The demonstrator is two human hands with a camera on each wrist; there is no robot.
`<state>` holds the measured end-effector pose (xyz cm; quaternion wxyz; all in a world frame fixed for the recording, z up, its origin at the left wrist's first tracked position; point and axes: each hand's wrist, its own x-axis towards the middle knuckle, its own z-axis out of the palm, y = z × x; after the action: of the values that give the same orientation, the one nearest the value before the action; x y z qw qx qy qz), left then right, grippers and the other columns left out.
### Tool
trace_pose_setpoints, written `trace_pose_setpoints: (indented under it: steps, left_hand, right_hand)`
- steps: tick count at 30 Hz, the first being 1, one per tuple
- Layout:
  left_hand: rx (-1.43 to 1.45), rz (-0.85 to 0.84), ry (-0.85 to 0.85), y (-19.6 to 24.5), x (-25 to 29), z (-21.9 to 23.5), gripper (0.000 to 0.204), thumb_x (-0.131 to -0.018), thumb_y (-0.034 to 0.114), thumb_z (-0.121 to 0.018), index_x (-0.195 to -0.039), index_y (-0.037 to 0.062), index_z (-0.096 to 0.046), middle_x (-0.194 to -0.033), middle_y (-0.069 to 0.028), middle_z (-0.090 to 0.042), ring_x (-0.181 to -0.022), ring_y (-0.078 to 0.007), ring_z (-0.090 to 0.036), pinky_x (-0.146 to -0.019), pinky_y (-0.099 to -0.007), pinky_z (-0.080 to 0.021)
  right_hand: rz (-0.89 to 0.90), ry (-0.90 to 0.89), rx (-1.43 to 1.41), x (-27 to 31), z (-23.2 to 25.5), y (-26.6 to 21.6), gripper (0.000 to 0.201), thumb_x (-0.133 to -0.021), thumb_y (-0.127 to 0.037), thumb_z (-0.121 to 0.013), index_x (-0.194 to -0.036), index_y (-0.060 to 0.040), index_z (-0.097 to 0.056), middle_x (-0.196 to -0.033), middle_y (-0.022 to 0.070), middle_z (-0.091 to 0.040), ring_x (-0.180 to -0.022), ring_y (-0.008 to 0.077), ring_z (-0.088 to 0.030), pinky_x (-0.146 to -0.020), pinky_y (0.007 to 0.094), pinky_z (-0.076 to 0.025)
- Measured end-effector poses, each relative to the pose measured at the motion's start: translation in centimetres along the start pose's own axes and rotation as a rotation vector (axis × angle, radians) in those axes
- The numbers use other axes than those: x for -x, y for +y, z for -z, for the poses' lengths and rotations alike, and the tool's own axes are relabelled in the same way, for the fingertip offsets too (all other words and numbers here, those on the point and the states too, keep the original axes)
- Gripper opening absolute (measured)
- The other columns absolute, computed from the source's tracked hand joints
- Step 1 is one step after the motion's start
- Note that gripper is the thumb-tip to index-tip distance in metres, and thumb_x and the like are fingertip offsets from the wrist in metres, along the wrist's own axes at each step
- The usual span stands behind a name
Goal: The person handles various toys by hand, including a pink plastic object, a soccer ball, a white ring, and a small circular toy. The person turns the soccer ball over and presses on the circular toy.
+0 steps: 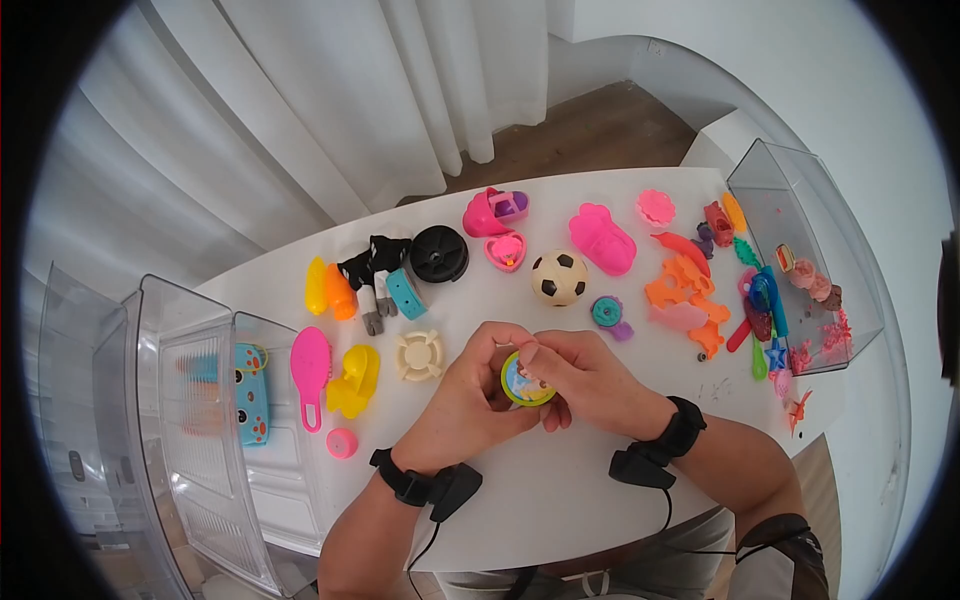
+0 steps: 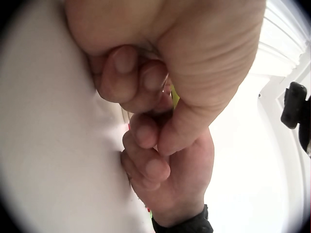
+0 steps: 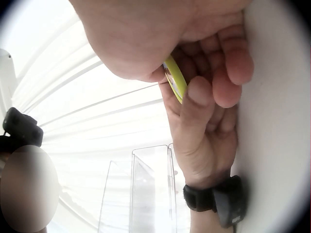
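Note:
Between both hands is a small round toy point(image 1: 527, 380) with a lime-green rim and a coloured cartoon picture on its face. My left hand point(image 1: 470, 400) curls round its left side, thumb along the near edge. My right hand point(image 1: 598, 385) grips it from the right, the thumb lying over the upper part of the face. In the right wrist view the green rim point(image 3: 176, 80) shows edge-on between the two hands. Only a sliver of green point(image 2: 175, 97) shows past the fingers in the left wrist view; the rest is hidden.
A toy football point(image 1: 559, 277) lies just beyond the hands, near a cream ring-shaped piece point(image 1: 419, 356) and a turquoise-and-purple toy point(image 1: 607, 312). Leftward are a yellow toy point(image 1: 355, 382) and a pink hairbrush point(image 1: 312, 365). Clear bins point(image 1: 225, 420) stand left; another bin point(image 1: 815, 250) stands right.

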<state>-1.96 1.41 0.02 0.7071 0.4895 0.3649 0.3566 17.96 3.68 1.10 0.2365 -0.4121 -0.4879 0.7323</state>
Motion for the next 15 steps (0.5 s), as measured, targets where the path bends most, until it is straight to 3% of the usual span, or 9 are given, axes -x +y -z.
trace_pose_setpoints:
  steps: [10,15]
  left_hand:
    - [-0.018,0.020,0.046,0.46,-0.03,0.04,0.067,-0.084,-0.012,-0.080,-0.135,0.0125,-0.044,-0.117,-0.0077,-0.069,-0.110,-0.0164,-0.071,-0.087,-0.0283,-0.061]
    - [-0.015,-0.024,0.089,0.26,-0.16,0.36,0.069,-0.084,-0.012,-0.081,-0.137,0.0117,-0.044,-0.122,-0.0083,-0.068,-0.112,-0.0157,-0.071,-0.091,-0.0280,-0.060]
  right_hand:
    - [0.010,-0.022,0.029,0.02,0.06,-0.15,0.034,-0.111,-0.031,-0.058,-0.120,0.0010,-0.065,-0.089,0.0042,-0.069,-0.064,0.0103,-0.069,-0.054,0.0237,-0.054]
    - [0.041,-0.102,0.011,0.13,0.39,-0.06,0.029,-0.106,-0.020,-0.065,-0.127,-0.0008,-0.058,-0.096,0.0050,-0.067,-0.067,0.0110,-0.068,-0.057,0.0251,-0.054]
